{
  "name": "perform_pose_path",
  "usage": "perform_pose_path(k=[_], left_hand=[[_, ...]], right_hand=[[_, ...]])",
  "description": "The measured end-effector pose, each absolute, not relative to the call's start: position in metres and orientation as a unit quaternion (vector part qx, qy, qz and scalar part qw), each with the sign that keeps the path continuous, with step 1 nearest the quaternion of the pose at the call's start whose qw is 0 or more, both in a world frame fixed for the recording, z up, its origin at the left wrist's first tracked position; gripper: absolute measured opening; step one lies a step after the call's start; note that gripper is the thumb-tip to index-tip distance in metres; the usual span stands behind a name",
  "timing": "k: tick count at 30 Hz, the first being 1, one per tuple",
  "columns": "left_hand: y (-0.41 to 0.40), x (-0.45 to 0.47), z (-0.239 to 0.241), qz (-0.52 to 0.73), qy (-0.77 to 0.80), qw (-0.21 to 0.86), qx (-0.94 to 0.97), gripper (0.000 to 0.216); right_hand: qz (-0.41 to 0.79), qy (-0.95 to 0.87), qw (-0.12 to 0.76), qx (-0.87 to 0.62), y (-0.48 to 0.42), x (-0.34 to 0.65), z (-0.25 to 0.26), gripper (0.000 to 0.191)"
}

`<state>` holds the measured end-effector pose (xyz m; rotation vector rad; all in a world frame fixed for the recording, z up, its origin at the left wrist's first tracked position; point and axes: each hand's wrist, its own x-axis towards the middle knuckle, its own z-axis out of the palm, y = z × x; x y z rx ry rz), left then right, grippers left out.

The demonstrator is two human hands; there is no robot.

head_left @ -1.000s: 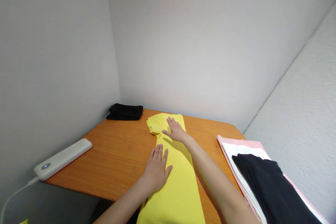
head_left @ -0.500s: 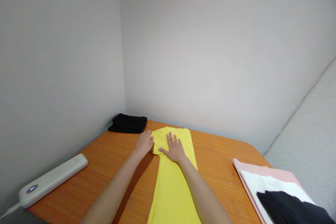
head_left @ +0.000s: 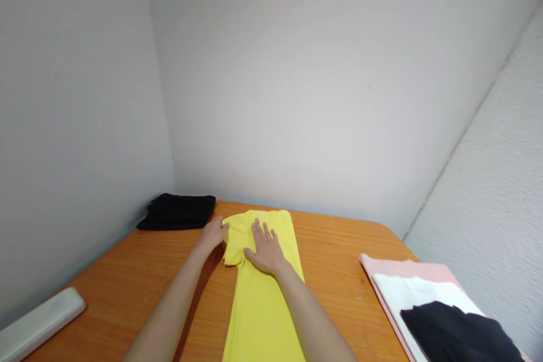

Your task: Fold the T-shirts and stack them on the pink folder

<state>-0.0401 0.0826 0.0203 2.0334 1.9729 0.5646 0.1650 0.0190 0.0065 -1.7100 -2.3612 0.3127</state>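
A yellow T-shirt (head_left: 263, 317), folded lengthwise into a long strip, lies on the wooden table with its short sleeve pointing left at the far end. My left hand (head_left: 213, 233) is closed on the sleeve's outer corner, thumb and fingers pinched at the fabric. Flat on the upper part of the shirt rests my right hand (head_left: 267, 253), its fingers spread. Small creases run through the cloth around the sleeve. The near end of the shirt leaves the bottom of the view.
A folded black cloth (head_left: 180, 212) lies at the back left corner. To the right are stacked pink cloth (head_left: 407, 267), white cloth (head_left: 418, 292) and black cloth (head_left: 458, 331). A long white device (head_left: 42, 322) sits at the left table edge (head_left: 127, 260). Walls enclose the back and left.
The view has turned slightly right, so everything sits further left. My left hand still pinches the sleeve, which is spread a little more. My right hand stays flat on the shirt.
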Motion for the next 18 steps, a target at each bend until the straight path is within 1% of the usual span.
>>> perform_pose_path(k=[3, 7, 10, 14, 18], left_hand=[[0.086, -0.043, 0.024, 0.206, 0.672, 0.157, 0.693, 0.014], [0.086, -0.043, 0.027, 0.240, 0.671, 0.190, 0.676, 0.008], [0.087, -0.043, 0.030, 0.285, 0.661, 0.215, 0.660, 0.005], [0.092, -0.040, 0.032, 0.357, 0.636, 0.267, 0.630, 0.012], [0.094, -0.018, 0.028, 0.410, 0.587, 0.353, 0.602, 0.022]], right_hand=[[0.110, -0.806, 0.094, -0.574, 0.019, 0.166, 0.009, 0.097], [0.096, -0.807, 0.096, -0.575, 0.016, 0.165, 0.010, 0.098], [0.092, -0.797, 0.080, -0.591, 0.014, 0.162, 0.009, 0.098], [0.111, -0.784, 0.052, -0.609, 0.012, 0.156, 0.006, 0.097], [0.111, -0.777, 0.033, -0.618, 0.011, 0.151, 0.006, 0.096]])
